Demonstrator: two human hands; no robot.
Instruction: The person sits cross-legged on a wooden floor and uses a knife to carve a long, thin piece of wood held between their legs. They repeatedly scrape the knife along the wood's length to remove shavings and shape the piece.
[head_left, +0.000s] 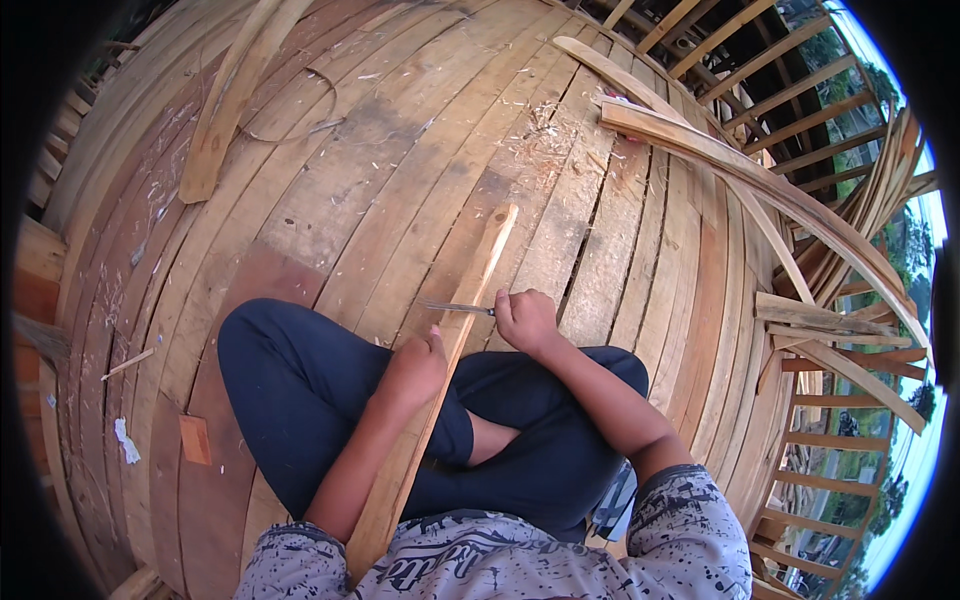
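Note:
A long, narrow wooden plank (483, 262) lies slanted across my lap, its far end over the floorboards and its near end beside my left arm. My left hand (416, 366) is closed on the plank's left edge, thumb pointing up toward the blade. In my right hand (527, 320), to the right of the plank, is a knife (460, 307). Its thin metal blade lies crosswise over the plank's face and its tip sticks out past the left edge. The knife's handle is mostly hidden in my fist.
I sit cross-legged on a plank floor (400, 185). Wood shavings (545, 135) are scattered ahead. Long boards (700, 145) lie at the far right, and another board (215, 140) at the far left. A small wooden block (196, 440) rests left of my knee. Slatted railing (830, 440) runs along the right.

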